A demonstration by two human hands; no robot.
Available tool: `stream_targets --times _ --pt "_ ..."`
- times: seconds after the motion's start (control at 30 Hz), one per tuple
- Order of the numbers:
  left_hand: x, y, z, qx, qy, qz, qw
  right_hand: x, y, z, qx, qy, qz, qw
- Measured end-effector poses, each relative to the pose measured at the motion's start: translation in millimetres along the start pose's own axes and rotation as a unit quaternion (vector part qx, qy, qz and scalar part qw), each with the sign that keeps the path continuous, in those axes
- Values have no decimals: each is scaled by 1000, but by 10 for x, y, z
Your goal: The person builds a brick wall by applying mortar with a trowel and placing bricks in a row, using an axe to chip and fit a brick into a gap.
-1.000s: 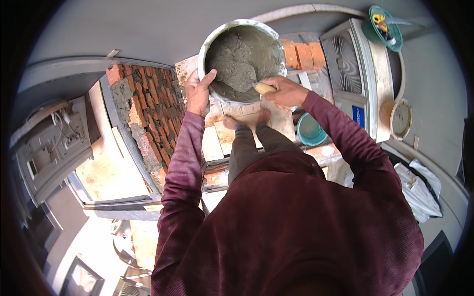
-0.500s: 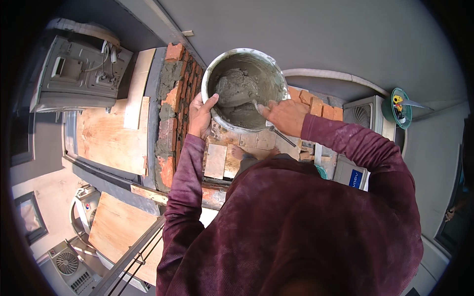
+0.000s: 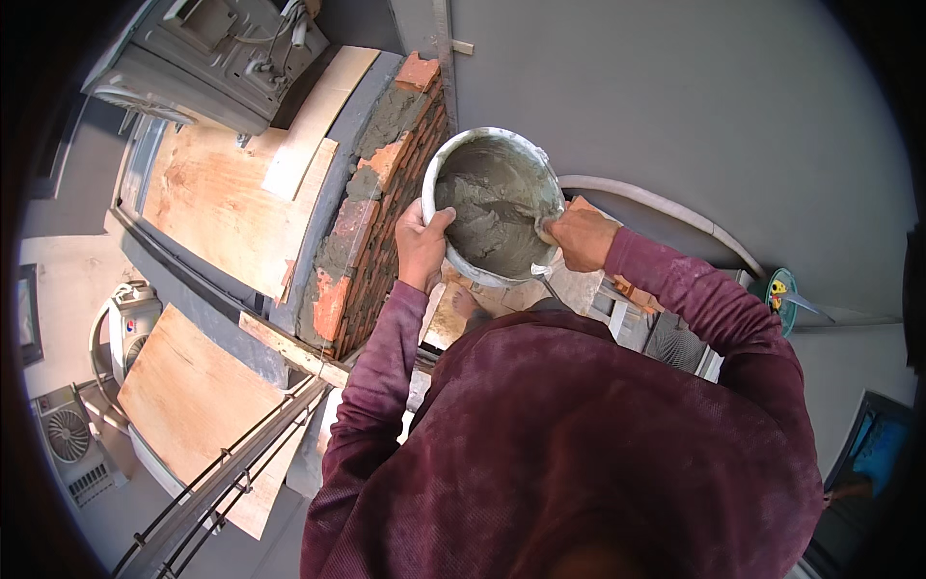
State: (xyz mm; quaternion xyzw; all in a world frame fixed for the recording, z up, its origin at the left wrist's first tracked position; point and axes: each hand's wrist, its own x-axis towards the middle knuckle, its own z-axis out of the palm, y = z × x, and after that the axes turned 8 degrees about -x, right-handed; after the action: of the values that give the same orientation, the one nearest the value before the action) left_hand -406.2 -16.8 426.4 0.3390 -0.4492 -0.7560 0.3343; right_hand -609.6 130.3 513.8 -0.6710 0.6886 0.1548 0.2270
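A round bucket (image 3: 436,159) with a pale, mortar-smeared rim is tilted in front of me. Wet grey mortar (image 3: 487,217) lies inside it. My left hand (image 3: 422,248) grips the left rim, thumb over the edge and fingers outside. At the opposite rim, my right hand (image 3: 582,238) is closed around a trowel whose blade is mostly lost in the mortar; its handle is hidden by the fingers. A thin dark rod hangs below the rim near this hand. Left of the bucket runs a brick wall (image 3: 378,217) with patches of mortar along its top.
Plywood sheets (image 3: 217,212) lie beyond the wall, below an air-conditioner unit (image 3: 207,58). A taut string runs along the bricks. A pale hose (image 3: 666,196) curves along the grey wall at right, toward a green basin (image 3: 777,289). Metal bars (image 3: 227,473) slant across the lower left.
My view has turned, so the brick wall now slants. The bucket sits further right and lower in view. My right hand has drawn back from over the mortar to the right rim.
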Motion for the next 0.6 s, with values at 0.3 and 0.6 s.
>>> stream_targets --times 0.3,0.6 --pt "-61 -53 -186 12 -13 -40 999 170 64 15 -132 141 -7 981" --pt "-158 -41 12 4 125 -65 990 321 504 -345 -162 107 -159 968"
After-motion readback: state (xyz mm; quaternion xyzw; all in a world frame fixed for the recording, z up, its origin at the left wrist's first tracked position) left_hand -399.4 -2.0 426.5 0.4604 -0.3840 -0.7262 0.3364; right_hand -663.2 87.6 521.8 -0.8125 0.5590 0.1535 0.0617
